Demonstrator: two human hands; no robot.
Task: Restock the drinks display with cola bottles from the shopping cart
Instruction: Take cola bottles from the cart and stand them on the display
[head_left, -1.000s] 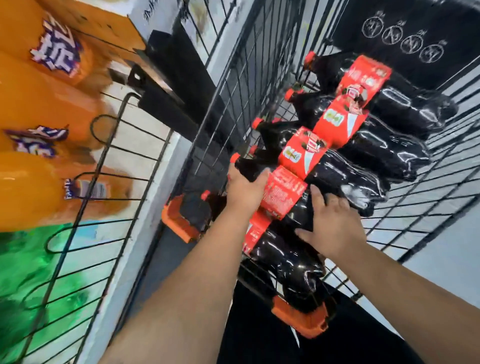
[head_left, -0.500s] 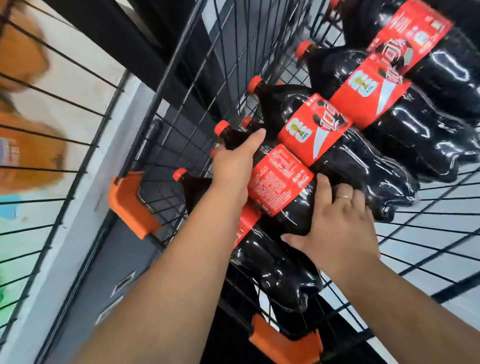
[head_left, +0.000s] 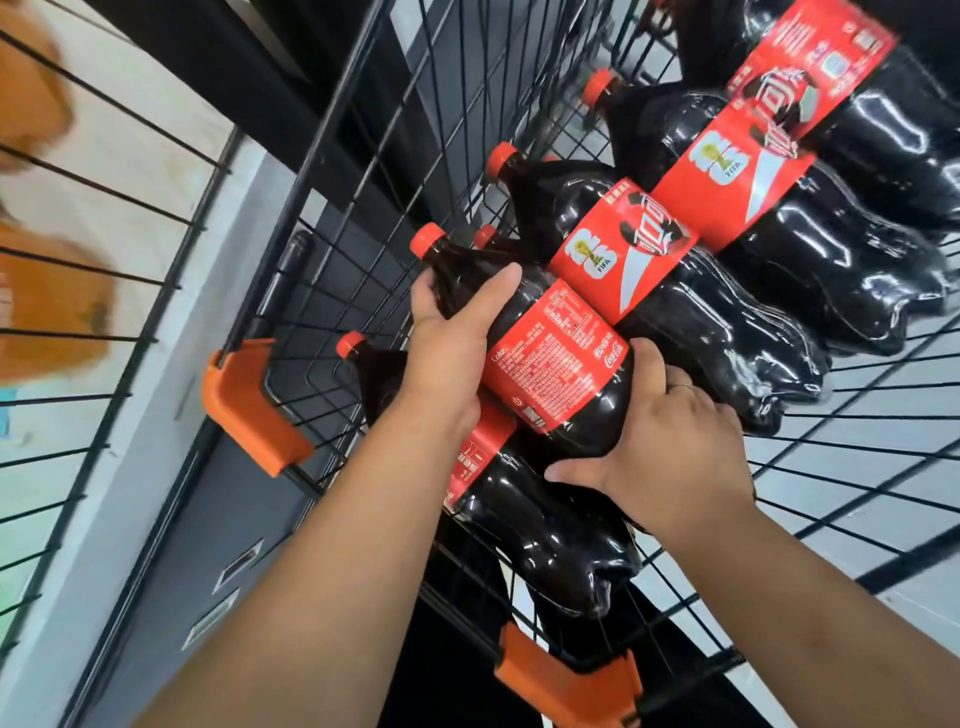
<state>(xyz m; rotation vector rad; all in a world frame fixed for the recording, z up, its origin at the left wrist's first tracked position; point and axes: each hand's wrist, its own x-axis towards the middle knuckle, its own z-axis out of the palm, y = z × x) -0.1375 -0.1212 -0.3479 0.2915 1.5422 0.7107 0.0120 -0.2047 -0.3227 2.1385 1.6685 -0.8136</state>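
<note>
Right hand (head_left: 670, 457) now curled under the lower body, left hand (head_left: 452, 353) wrapped round the shoulder | cola bottle (head_left: 561, 364) risen off its neighbours (head_left: 727, 332) since half a second back, not yet out of the shopping cart (head_left: 332, 270) | I judge the lift begun | display rack (head_left: 104, 364) to the left, blurred.

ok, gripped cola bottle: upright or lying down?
Lying down: cola bottle sideways in the cart, left hand near its neck, right hand round its lower body.
</note>
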